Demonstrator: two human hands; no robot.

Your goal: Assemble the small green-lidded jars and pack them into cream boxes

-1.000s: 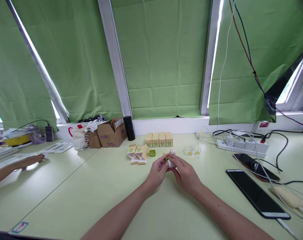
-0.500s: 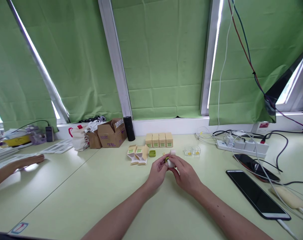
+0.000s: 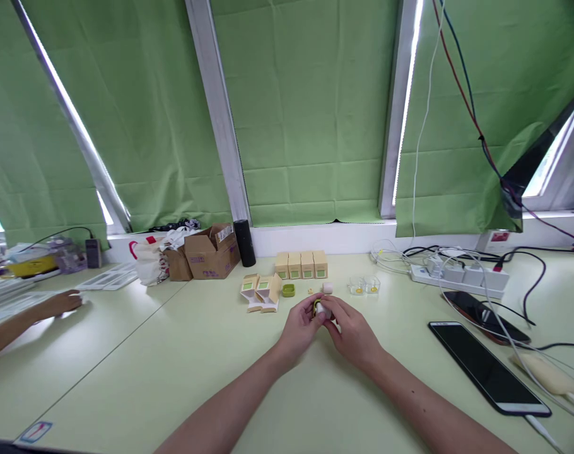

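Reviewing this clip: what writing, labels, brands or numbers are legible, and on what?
No text can be read.
Cardboard box: purple print on its front and a label on its flap, both blurred.
Sticker at the near edge of the table: red and blue mark, too small.
Red label on the sill: too small.
Row of tan boxes: green panels, no legible words.
Small white piece between left hand and right hand: no print visible.

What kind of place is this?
Likely an office-style workroom: a long pale table by green window blinds, a power strip with chargers, and a row of little boxes.
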